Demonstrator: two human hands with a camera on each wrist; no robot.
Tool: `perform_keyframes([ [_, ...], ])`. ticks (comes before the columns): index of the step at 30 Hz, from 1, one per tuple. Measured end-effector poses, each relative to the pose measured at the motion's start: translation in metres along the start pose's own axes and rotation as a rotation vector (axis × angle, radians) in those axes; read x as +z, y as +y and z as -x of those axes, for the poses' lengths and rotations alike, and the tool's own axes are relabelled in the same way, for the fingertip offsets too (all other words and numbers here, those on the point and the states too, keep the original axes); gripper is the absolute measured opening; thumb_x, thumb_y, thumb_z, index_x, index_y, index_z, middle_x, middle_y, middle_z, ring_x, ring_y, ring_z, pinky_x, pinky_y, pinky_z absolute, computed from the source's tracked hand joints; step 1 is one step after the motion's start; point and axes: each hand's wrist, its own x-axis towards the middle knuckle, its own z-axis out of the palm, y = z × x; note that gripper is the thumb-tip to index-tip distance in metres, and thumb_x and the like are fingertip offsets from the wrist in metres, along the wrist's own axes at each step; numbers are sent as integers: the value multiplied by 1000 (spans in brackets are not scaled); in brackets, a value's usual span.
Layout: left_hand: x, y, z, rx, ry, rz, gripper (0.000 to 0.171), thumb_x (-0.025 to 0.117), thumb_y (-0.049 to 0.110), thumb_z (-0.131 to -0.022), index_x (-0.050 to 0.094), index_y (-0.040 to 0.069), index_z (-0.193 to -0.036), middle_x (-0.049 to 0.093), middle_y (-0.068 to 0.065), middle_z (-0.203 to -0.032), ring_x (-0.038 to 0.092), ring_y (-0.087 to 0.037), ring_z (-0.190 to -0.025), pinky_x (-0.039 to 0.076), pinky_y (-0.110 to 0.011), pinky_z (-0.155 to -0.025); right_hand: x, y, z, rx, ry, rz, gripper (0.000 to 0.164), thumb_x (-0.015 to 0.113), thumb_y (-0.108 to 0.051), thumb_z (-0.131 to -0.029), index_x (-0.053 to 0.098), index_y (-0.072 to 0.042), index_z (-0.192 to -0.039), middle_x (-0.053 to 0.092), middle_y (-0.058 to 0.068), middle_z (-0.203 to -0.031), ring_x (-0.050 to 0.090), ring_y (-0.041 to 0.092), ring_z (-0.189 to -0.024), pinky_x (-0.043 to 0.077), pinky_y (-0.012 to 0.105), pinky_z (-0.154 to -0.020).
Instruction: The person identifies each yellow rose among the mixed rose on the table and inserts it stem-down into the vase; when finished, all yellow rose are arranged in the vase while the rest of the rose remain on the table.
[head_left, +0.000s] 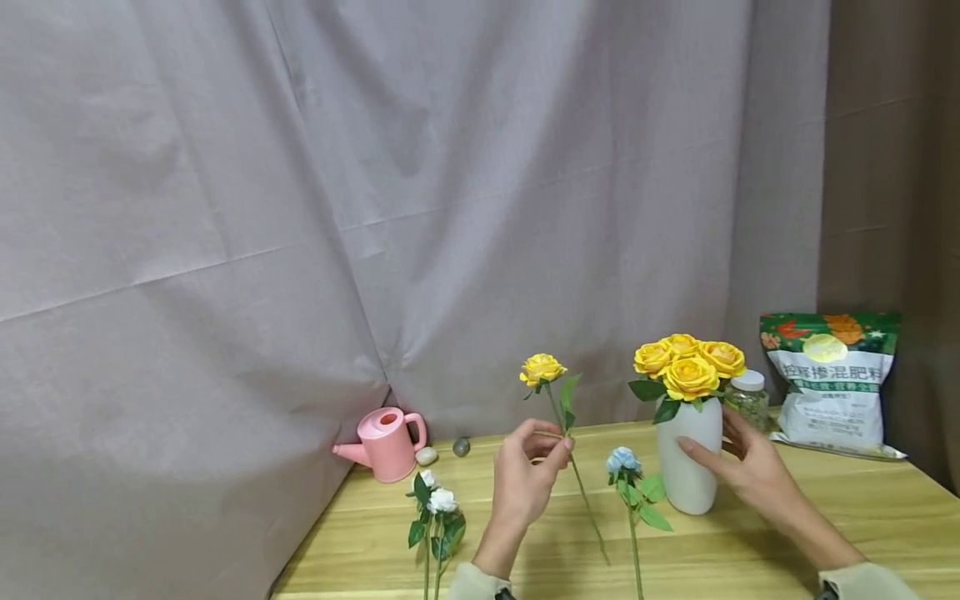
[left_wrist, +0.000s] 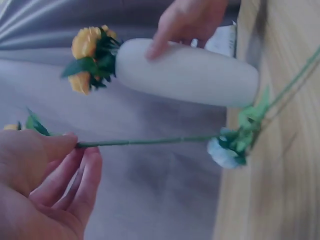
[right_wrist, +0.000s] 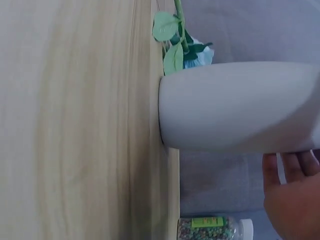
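A single yellow rose (head_left: 543,368) stands nearly upright in my left hand (head_left: 527,471), its stem pinched between thumb and fingers below the leaf. The stem's lower end hangs over the table. To the right, my right hand (head_left: 750,462) holds a white vase (head_left: 688,467) by its side, thumb in front and fingers behind. Several yellow roses (head_left: 691,377) fill the vase's mouth; their stems are hidden inside. In the right wrist view the base of the vase (right_wrist: 215,107) meets the tabletop. A blue flower (head_left: 624,460) lies between the two hands.
White flowers (head_left: 442,501) lie on the wooden table (head_left: 360,533) at the left. Behind them stand a pink watering can (head_left: 387,446) and two stones (head_left: 426,456). A lidded jar (head_left: 748,398) and a fertilizer bag (head_left: 834,392) stand behind the vase, at the right. Grey curtain hangs at the back.
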Motion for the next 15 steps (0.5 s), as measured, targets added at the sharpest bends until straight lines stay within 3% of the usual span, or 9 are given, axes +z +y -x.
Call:
perform_keyframes([
  [3, 3, 11, -3, 112, 68, 39, 12, 77, 24, -90, 71, 17, -99, 77, 2, -86, 74, -12, -74, 60, -25, -66, 2, -5, 0, 14, 29, 53, 83, 72, -37, -94, 28, -6, -157, 50, 25, -146, 48, -5, -116, 47, 13, -84],
  [7, 10, 36, -10, 247, 146, 87, 12, 75, 20, -91, 71, 13, -100, 78, -7, -89, 76, -18, -77, 62, -31, -67, 5, -12, 1, 41, 42, 84, 85, 72, -42, -92, 29, -6, -156, 49, 27, -141, 53, 34, -122, 56, 45, -87],
  [9, 14, 50, -13, 280, 164, 100, 13, 75, 22, -92, 71, 14, -101, 78, -7, -91, 76, -18, -80, 61, -31, -68, 5, -15, 1, 51, 54, 93, 84, 72, -44, -91, 32, -7, -155, 50, 27, -139, 54, 36, -121, 55, 54, -85],
  [10, 17, 57, -15, 290, 168, 106, 14, 75, 23, -92, 71, 15, -102, 78, -5, -92, 76, -17, -81, 61, -30, -69, 6, -16, 1, 57, 58, 97, 85, 73, -45, -91, 32, -6, -154, 50, 28, -139, 52, 45, -120, 54, 58, -83],
  [15, 29, 83, -24, 330, 179, 136, 19, 76, 31, -91, 72, 18, -103, 79, 1, -94, 76, -12, -85, 61, -28, -69, 11, -17, -1, 63, 117, 122, 90, 77, -48, -86, 35, -1, -150, 50, 28, -137, 53, 44, -118, 55, 55, -78],
])
